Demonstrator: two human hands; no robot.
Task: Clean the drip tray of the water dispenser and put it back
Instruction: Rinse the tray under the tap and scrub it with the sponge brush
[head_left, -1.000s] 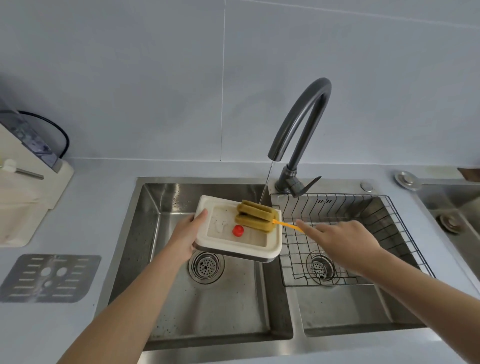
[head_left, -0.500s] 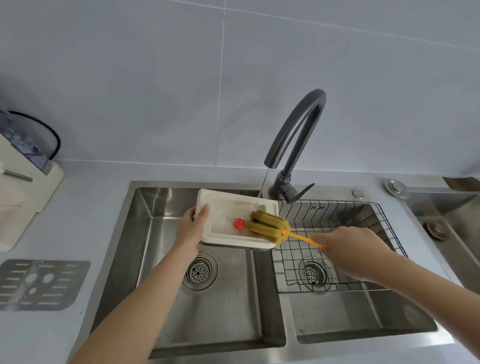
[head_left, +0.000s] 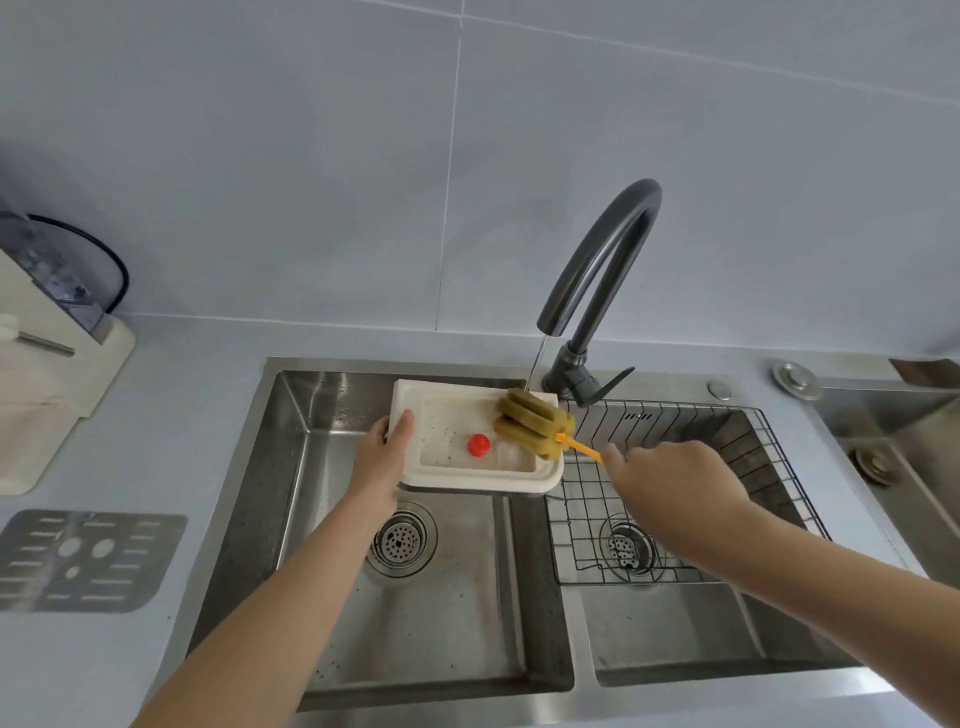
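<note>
Your left hand (head_left: 382, 457) grips the left edge of the white drip tray (head_left: 457, 470), thumb laid flat on the rim and the other fingers curled beneath it. The tray is held above the left basin (head_left: 441, 618) of the steel double sink, its open side facing up and toward you. Your right hand (head_left: 675, 483) is closed around the orange handle (head_left: 579, 447) of a sponge brush; only a short length of the handle shows beyond the fingertips. The yellow-green sponge head (head_left: 532, 423) presses against the tray's far right corner. A thin stream of water (head_left: 535, 361) falls from the dark curved faucet (head_left: 602, 280) onto the sponge head. A small red float (head_left: 478, 445) sits on the tray floor, just left of the sponge, and dark specks dot the floor around it. A wire rack (head_left: 727, 467) occupies the right basin, below your right hand. On the grey surface (head_left: 208, 395) to the left of the sink, a slotted metal grate (head_left: 85, 561) lies flat, well apart from the tray. The cream-coloured water dispenser (head_left: 47, 374) stands behind the grate at the left edge of the view.
</note>
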